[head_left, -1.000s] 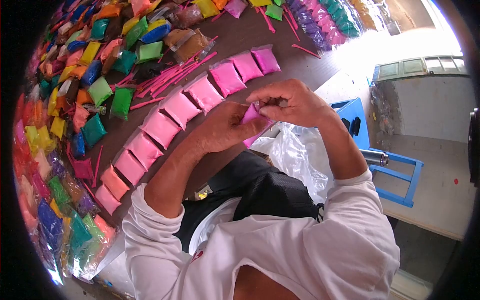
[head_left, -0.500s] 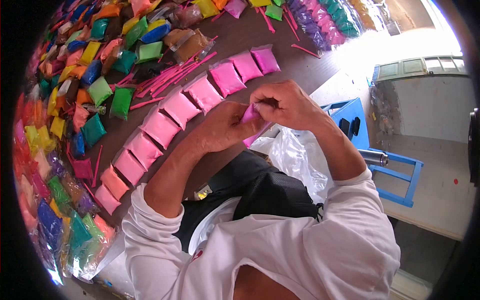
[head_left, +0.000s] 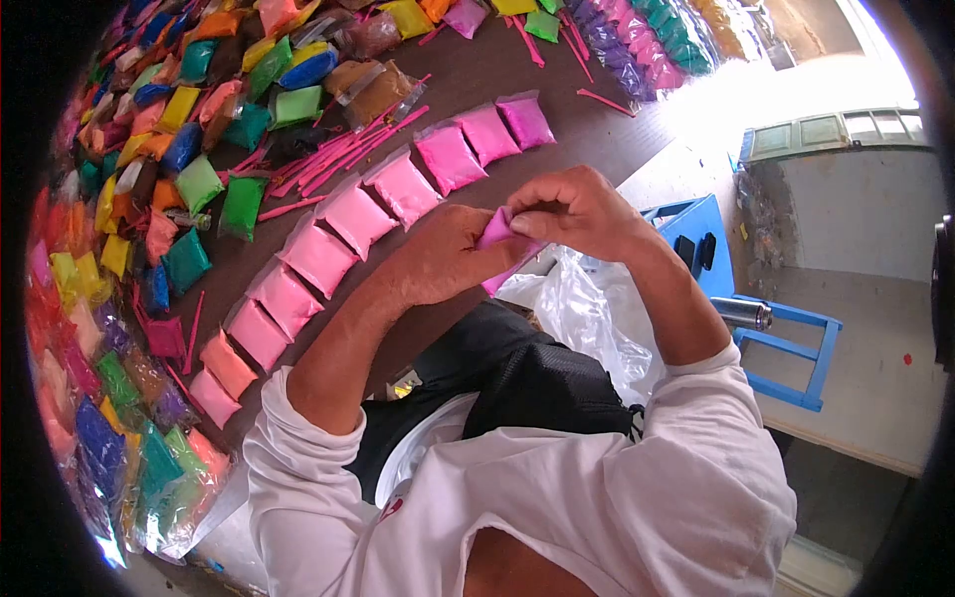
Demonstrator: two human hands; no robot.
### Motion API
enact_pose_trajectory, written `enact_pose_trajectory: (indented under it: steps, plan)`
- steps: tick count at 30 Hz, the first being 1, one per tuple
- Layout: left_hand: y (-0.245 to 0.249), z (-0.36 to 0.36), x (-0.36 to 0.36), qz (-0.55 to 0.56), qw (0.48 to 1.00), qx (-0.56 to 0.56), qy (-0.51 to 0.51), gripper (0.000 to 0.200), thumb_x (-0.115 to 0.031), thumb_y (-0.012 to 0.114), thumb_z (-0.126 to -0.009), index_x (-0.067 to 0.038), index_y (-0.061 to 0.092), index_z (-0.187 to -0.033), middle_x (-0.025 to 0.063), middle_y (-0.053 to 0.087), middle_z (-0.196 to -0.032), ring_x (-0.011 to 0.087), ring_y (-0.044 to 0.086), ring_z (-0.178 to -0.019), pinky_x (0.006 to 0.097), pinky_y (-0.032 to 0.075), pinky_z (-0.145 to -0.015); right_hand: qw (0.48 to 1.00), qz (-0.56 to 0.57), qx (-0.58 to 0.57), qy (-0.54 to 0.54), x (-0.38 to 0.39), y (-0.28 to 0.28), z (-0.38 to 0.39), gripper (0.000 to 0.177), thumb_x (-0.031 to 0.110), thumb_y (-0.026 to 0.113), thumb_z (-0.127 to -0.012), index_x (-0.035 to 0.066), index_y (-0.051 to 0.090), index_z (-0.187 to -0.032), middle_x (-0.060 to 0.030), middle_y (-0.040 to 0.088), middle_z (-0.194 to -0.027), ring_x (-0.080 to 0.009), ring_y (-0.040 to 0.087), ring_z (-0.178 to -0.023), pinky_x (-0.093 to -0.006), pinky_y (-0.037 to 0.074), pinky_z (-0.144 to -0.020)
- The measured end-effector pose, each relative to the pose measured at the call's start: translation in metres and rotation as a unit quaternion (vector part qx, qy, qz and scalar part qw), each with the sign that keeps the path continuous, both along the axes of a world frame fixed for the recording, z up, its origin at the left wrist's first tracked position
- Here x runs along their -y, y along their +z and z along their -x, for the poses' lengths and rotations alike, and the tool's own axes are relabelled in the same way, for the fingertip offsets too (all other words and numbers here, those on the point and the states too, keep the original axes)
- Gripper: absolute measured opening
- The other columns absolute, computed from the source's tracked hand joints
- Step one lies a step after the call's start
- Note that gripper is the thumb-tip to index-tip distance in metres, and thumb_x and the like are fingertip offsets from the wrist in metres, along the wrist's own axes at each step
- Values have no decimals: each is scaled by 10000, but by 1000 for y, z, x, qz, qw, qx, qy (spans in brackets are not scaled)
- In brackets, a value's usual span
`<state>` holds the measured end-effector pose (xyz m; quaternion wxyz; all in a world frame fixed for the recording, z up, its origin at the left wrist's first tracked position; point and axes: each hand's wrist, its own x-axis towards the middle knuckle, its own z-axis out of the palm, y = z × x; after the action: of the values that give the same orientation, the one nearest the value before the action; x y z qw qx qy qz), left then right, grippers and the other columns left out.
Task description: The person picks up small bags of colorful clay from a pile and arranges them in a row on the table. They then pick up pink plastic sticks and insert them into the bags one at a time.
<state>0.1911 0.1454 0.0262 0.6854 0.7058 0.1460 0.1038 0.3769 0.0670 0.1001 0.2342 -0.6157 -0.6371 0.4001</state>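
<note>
Purple packet (head_left: pixel 495 230): held up between the two hands, over the worktop's (head_left: pixel 477 75) near right edge; long axis appears to run near-far, slightly slanted; middle covered, so exact lie hard to tell.
Packet ends: far end up at the right fingertips, near end showing below the left thumb.
Left hand (head_left: pixel 460 254): closed round the packet from the left, thumb laid across it.
Right hand (head_left: pixel 580 214): fingers curled, thumb and fingertips nearly together in a pinch at the far end; exact contact partly hidden.
Packet row (head_left: pixel 318 258): pink shades, one orange, one purple; curves from near left to far right, just beyond the left forearm.
Pink strips (head_left: pixel 343 151): loose bundle beyond the row.
Mixed packet heap (head_left: pixel 182 145): many colours, far left down to near left.
In the way: left thumb and right fingers mask the packet.
Clear plastic bag (head_left: pixel 587 313): crumpled, near side of the hands.
Blue frame (head_left: pixel 819 366): right, beside a metal cylinder (head_left: pixel 744 313).
</note>
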Motion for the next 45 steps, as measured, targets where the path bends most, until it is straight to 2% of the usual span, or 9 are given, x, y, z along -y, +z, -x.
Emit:
enact_pose_trajectory:
  steps: [10, 16, 20, 25, 29, 32, 34, 39, 45]
  plan:
    - [-4, 0, 1, 28, 999, 20, 22, 384, -378, 603, -911, 2, 661, -910, 74, 629, -699, 126, 558, -652, 325, 452, -630, 980, -145, 135, -15, -3, -2, 10, 104, 49, 592, -809, -9, 617, -892, -124, 631, -740, -189, 594, -636, -325, 483, -611]
    - [-6, 1, -1, 0, 1000, -8, 21, 412, -405, 597, -897, 0, 664, -867, 92, 616, -676, 161, 565, -645, 347, 454, -641, 970, -144, 91, -176, 15, -12, -4, 95, 54, 540, -863, -10, 604, -889, -60, 591, -702, -124, 556, -622, -263, 445, -567]
    - [2, 1, -1, -19, 999, -23, 15, 412, -411, 601, -880, -4, 666, -866, 103, 610, -669, 192, 563, -629, 366, 453, -643, 970, -13, -46, -240, 34, 1, -28, 173, 131, 504, -885, 5, 579, -794, -39, 565, -683, -94, 487, -569, -269, 391, -508]
    - [6, 2, 0, -29, 999, -33, 21, 397, -395, 595, -880, -4, 660, -858, 107, 610, -677, 186, 560, -635, 363, 449, -640, 955, 180, 163, -173, 74, 5, -70, 169, 161, 588, -855, 10, 606, -781, -56, 570, -677, -113, 511, -580, -302, 414, -526]
    - [12, 2, 1, -47, 998, -45, 22, 391, -390, 606, -877, -2, 657, -866, 103, 613, -687, 166, 558, -645, 355, 447, -642, 933, -61, 317, -158, 100, 1, -72, 170, 116, 678, -809, -8, 695, -923, -96, 657, -834, -128, 593, -709, -266, 472, -640]
    - [10, 1, 1, -46, 998, -50, 17, 347, -348, 617, -880, -4, 662, -897, 98, 624, -702, 155, 558, -653, 348, 452, -649, 953, -91, 161, -241, 86, 11, -59, 145, 82, 661, -835, -10, 687, -943, -97, 658, -834, -125, 590, -704, -264, 471, -629]
    - [13, 2, 3, -36, 998, -39, 15, 314, -314, 622, -882, -4, 663, -911, 97, 631, -718, 152, 562, -662, 344, 457, -656, 969, -105, 86, -204, 72, 2, -43, 161, 126, 659, -875, -25, 674, -928, -73, 648, -798, -96, 571, -680, -248, 455, -586]
    - [14, 2, 3, -23, 999, -16, 20, 268, -265, 630, -873, -5, 662, -926, 93, 645, -752, 160, 582, -686, 340, 467, -670, 980, 40, -54, -187, 37, 2, -5, 287, 257, 592, -958, -15, 675, -914, -19, 615, -722, -69, 567, -651, -240, 446, -560]
    - [6, 0, 4, -30, 999, 2, 28, 270, -277, 657, -832, -14, 660, -891, 108, 641, -730, 205, 604, -666, 355, 469, -655, 989, 92, -48, -103, 22, 2, 2, 360, 336, 552, -973, 9, 659, -871, -18, 625, -681, -64, 576, -556, -214, 436, -493]
